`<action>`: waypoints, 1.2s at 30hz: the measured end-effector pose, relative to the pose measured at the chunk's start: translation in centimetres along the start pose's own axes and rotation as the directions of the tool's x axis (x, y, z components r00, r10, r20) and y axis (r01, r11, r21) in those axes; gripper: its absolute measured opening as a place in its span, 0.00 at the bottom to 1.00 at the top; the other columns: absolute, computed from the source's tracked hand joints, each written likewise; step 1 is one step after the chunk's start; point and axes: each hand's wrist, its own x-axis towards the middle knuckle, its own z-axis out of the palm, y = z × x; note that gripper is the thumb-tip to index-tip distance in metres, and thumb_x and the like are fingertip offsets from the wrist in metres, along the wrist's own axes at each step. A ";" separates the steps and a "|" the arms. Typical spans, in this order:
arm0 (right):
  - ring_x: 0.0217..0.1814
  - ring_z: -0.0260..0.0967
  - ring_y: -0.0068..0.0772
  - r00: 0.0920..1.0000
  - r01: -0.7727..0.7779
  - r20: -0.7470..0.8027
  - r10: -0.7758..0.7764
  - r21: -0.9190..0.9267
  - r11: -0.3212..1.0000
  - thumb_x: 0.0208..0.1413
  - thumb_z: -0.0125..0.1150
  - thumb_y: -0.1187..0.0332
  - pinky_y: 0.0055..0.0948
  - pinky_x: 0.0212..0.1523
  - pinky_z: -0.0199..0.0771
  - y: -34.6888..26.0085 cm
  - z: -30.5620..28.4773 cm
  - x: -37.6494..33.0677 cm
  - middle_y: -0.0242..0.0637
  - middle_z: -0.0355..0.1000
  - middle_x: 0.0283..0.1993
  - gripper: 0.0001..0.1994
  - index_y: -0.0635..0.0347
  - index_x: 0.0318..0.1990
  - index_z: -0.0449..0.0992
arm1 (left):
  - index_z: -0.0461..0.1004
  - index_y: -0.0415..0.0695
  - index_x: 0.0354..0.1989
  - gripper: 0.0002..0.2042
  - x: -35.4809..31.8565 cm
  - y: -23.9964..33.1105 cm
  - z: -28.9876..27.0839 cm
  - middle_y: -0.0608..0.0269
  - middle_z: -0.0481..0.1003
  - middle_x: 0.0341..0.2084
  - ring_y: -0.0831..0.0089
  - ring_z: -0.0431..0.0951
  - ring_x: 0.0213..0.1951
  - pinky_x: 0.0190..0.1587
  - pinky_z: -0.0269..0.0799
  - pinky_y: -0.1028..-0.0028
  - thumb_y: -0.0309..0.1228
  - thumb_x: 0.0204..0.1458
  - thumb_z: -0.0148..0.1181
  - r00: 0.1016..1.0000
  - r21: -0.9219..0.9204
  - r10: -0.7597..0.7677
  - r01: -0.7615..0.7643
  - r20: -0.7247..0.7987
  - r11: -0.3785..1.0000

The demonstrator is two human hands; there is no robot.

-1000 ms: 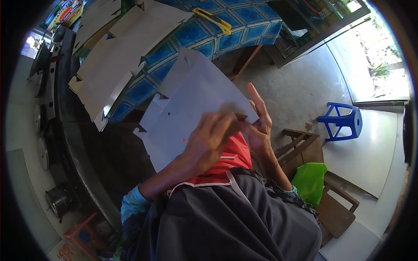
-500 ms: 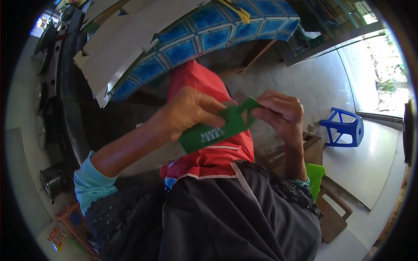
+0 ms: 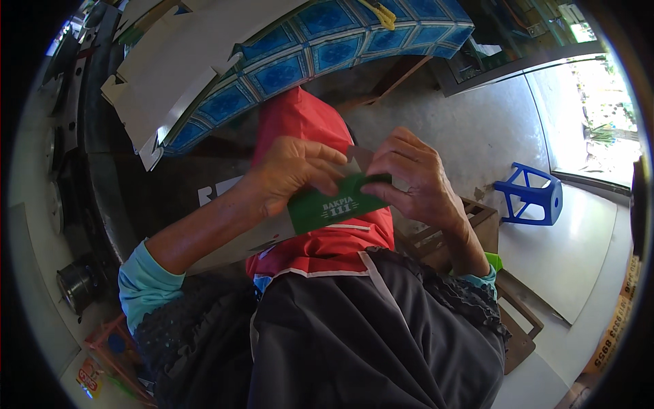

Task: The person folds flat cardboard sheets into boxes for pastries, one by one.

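Note:
Above my lap is a partly folded green cardboard box (image 3: 327, 213) with white printing on its side and pale grey inner faces. My left hand (image 3: 289, 174) grips its left part, fingers bent over the upper edge. My right hand (image 3: 412, 180) pinches its right end between thumb and fingers. A grey cardboard flap (image 3: 360, 157) stands up between the two hands. Beneath the box, red cloth (image 3: 300, 123) covers my lap and knee. A pale panel with some printing shows below my left forearm; I cannot tell whether it belongs to the box.
Flat grey cardboard blanks (image 3: 177, 75) lie stacked on a table with a blue tiled-pattern cover (image 3: 272, 71). Yellow cord (image 3: 383, 15) rests there too. A blue plastic stool (image 3: 535, 194) is at the right, near a brown wooden stool (image 3: 480, 228). A dark stove-like counter (image 3: 102, 150) runs along the left.
The green box has turned more level. My right hand has moved left and its fingers now fold round the box's end, where a narrow green flap stuck out before.

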 end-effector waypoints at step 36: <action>0.35 0.66 0.38 0.983 0.123 0.160 -0.092 -0.194 0.973 0.35 0.67 0.75 0.37 0.33 0.66 -1.7 0.4 1.7 0.34 0.66 0.27 0.07 0.62 0.24 0.74 | 0.70 0.26 0.54 0.29 -0.6 -0.1 0.5 0.49 0.81 0.32 0.70 0.83 0.33 0.40 0.80 0.75 0.11 0.36 0.62 0.993 0.087 0.103 -0.097 -0.060 0.991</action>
